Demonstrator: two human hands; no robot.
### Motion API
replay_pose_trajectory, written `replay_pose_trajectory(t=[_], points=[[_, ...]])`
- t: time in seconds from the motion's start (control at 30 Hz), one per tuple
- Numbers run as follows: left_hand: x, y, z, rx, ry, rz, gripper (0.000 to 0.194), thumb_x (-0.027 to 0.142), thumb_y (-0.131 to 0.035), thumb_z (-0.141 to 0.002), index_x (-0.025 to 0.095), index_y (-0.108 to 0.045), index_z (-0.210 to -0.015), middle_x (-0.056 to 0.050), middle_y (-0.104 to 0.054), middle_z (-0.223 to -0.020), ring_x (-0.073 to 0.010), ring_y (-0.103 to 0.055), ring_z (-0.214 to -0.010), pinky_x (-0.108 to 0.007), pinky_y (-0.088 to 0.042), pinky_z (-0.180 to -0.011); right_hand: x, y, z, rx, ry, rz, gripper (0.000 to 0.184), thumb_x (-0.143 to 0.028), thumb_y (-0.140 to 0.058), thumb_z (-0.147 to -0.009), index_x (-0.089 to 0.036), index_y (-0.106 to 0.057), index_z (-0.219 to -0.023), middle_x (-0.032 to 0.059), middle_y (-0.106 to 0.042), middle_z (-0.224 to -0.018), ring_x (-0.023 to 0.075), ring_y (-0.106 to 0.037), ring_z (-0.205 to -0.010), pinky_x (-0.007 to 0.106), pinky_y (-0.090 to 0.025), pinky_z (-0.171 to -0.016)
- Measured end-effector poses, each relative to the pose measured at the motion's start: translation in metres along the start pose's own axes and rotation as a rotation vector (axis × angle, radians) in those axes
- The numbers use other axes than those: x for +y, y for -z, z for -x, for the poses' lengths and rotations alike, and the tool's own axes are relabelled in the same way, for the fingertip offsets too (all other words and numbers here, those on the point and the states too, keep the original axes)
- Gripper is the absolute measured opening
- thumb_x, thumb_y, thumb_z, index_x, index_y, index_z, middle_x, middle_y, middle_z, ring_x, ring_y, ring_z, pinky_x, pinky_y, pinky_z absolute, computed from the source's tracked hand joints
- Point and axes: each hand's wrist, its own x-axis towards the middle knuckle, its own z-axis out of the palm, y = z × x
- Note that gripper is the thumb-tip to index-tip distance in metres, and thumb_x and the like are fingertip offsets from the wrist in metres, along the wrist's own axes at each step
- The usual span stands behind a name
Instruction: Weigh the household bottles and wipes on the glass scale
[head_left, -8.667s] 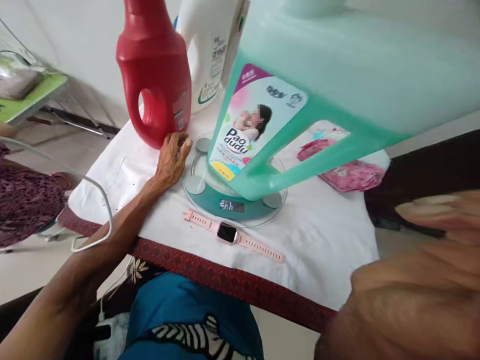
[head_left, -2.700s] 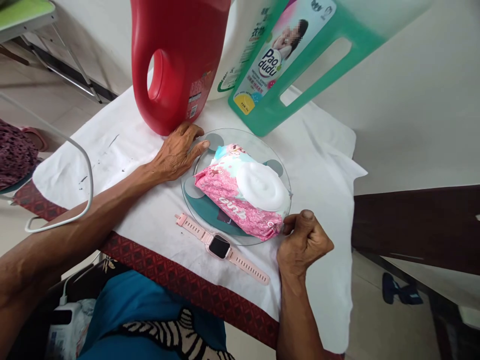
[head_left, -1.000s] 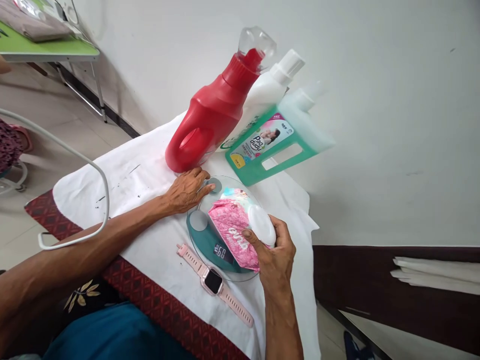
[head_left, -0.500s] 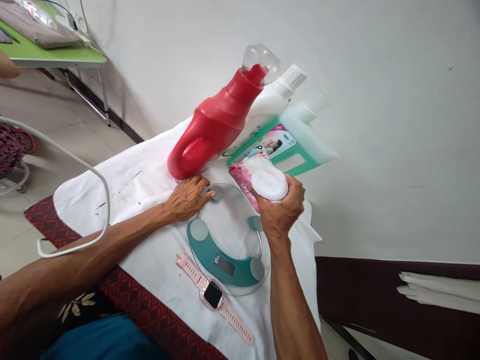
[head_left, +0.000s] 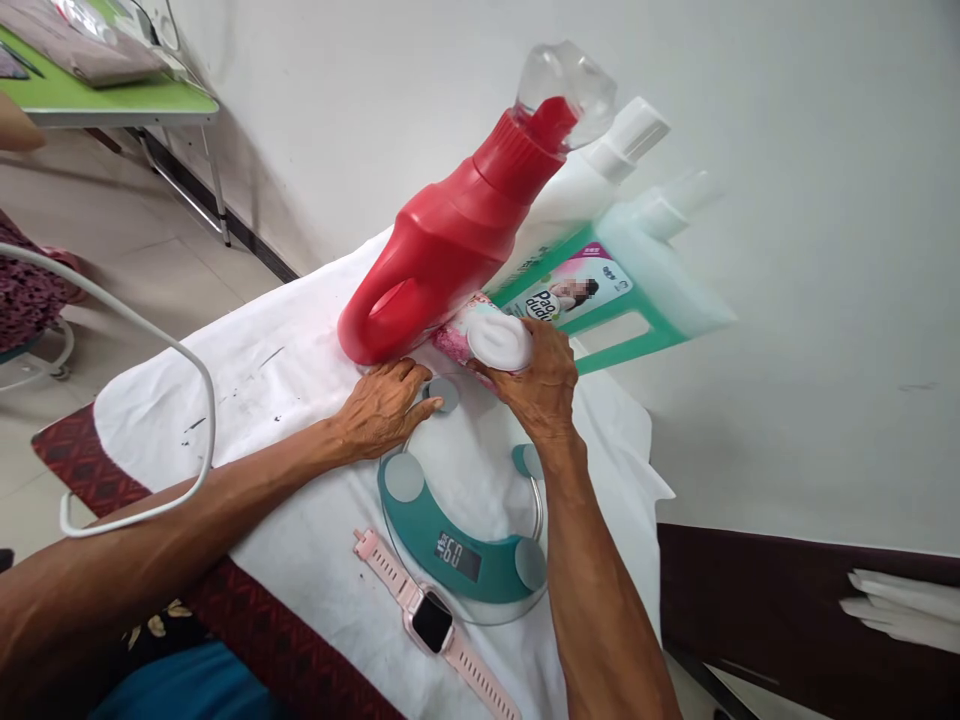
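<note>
Pink pack [head_left: 480, 335], right of the red bottle [head_left: 461, 235], is grasped by the right hand [head_left: 545, 385]; left hand [head_left: 384, 408], fingers released, rests at the scale [head_left: 412, 518].

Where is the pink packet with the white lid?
Head view, near centre: the packet is in the right hand, beside the red plastic jug, left of the translucent green jug.

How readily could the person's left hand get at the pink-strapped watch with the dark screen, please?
Probably yes: the left hand seems to hold nothing, and the pink-strapped watch lies uncovered on the white cloth, with only the flat, round teal-and-glass scale partly between.
</note>
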Motion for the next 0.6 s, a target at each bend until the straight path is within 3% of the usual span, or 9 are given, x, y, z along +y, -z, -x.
replay_pose_trajectory(t=[0.2,0.33,0.5,0.6], points=[[-0.002,-0.001,0.000,0.019,-0.033,0.003,0.039,0.050,-0.044,-0.113,0.018,-0.063,-0.124,-0.015,-0.074,-0.124,-0.0325,-0.070,-0.115,-0.051,-0.057,-0.102,-0.005,-0.011,0.003,0.033,-0.066,0.010,0.065,-0.066,-0.070,-0.092,-0.021,-0.058,-0.136,0.0195,-0.069,-0.129,0.0394,-0.064,-0.123,0.060,-0.050,-0.106],[-0.004,-0.002,0.000,0.028,-0.044,0.004,0.042,0.051,-0.044,-0.113,0.016,-0.063,-0.126,-0.017,-0.074,-0.122,-0.0335,-0.071,-0.113,-0.053,-0.058,-0.099,-0.004,-0.012,0.004,-0.015,-0.064,0.006,0.071,-0.071,-0.068,-0.091,-0.019,-0.055,-0.139,0.0208,-0.068,-0.131,0.0405,-0.061,-0.128,0.062,-0.049,-0.109],[-0.009,-0.002,0.001,0.032,-0.070,0.006,0.039,0.050,-0.046,-0.113,0.017,-0.063,-0.126,-0.016,-0.074,-0.124,-0.0324,-0.071,-0.115,-0.053,-0.058,-0.101,-0.006,0.010,0.000,-0.126,-0.017,-0.013,0.097,-0.076,-0.079,-0.080,-0.024,-0.042,-0.154,0.0196,-0.060,-0.146,0.0408,-0.054,-0.136,0.066,-0.045,-0.115],[-0.008,-0.002,0.001,0.030,-0.067,-0.006,0.038,0.049,-0.046,-0.113,0.017,-0.062,-0.125,-0.016,-0.073,-0.123,-0.0318,-0.071,-0.114,-0.052,-0.058,-0.101,-0.013,0.032,0.010,-0.112,0.000,0.027,0.102,-0.075,-0.078,-0.083,-0.022,-0.036,-0.159,0.0209,-0.056,-0.151,0.0418,-0.051,-0.140,0.069,-0.040,-0.120]])
